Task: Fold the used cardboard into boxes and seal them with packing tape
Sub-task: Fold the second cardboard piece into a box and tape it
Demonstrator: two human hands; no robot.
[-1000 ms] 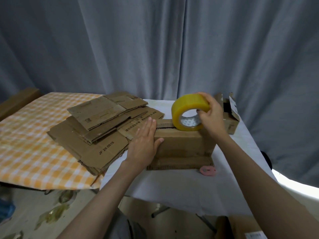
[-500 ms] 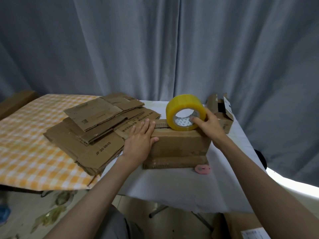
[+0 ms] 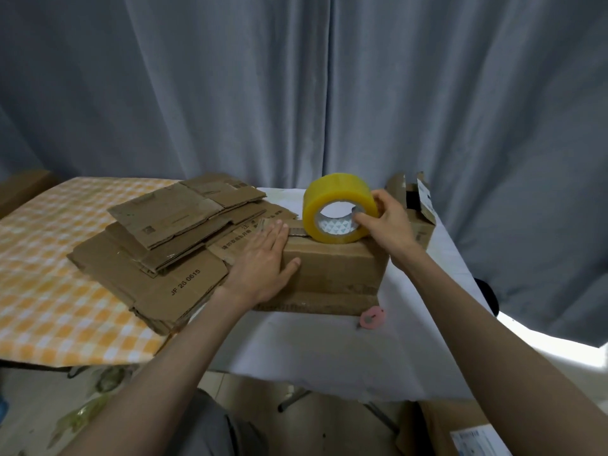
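Observation:
A folded brown cardboard box (image 3: pixel 335 274) stands on the white-covered table (image 3: pixel 329 343). My left hand (image 3: pixel 263 264) lies flat with fingers spread on the box's left top edge, pressing it down. A yellow roll of packing tape (image 3: pixel 339 205) stands on edge on top of the box. My right hand (image 3: pixel 388 222) grips the roll from its right side, thumb inside the core. A pile of flattened cardboard (image 3: pixel 164 245) lies to the left of the box, straddling both tables.
An orange-checked table (image 3: pixel 42 291) adjoins on the left. A small open box (image 3: pixel 414 209) sits behind my right hand. A pink tape cutter (image 3: pixel 371 317) lies in front of the box. Grey curtain hangs behind. Another carton (image 3: pixel 460 429) is on the floor, lower right.
My right hand has shifted the tape roll leftward along the box top and moved from gripping its top to holding its right side. My left hand stays pressed on the box.

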